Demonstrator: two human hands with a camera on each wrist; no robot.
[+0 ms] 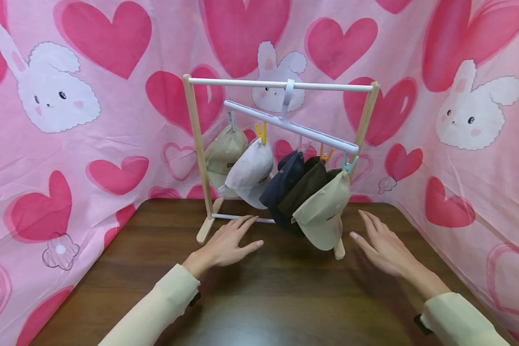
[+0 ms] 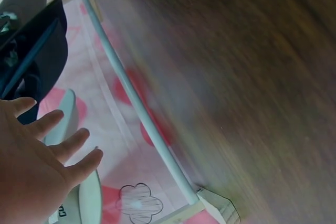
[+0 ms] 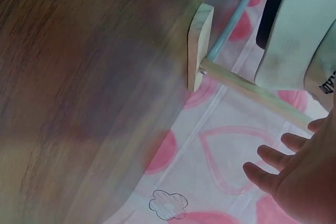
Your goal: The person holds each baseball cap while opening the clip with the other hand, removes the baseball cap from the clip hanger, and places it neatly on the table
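head view: pink heart-print cloth (image 1: 177, 33) walls in the counter (image 1: 264, 298), whose near edge is cut off. a wooden rack (image 1: 196, 139) stands toward the back, its right foot partly hidden by caps. its white hanger (image 1: 259, 115) tilts down rightward, carrying a khaki cap (image 1: 226, 150), white cap (image 1: 252, 166), navy cap (image 1: 284, 180), brown cap (image 1: 304, 186) and beige cap (image 1: 324, 206); the last three overlap, the brown mostly covered. left hand (image 1: 225, 244), near the lower bar, and right hand (image 1: 387, 246), beside the beige cap, stand well apart, each grip wide. the pink clip (image 1: 302, 145) is hard to make out.
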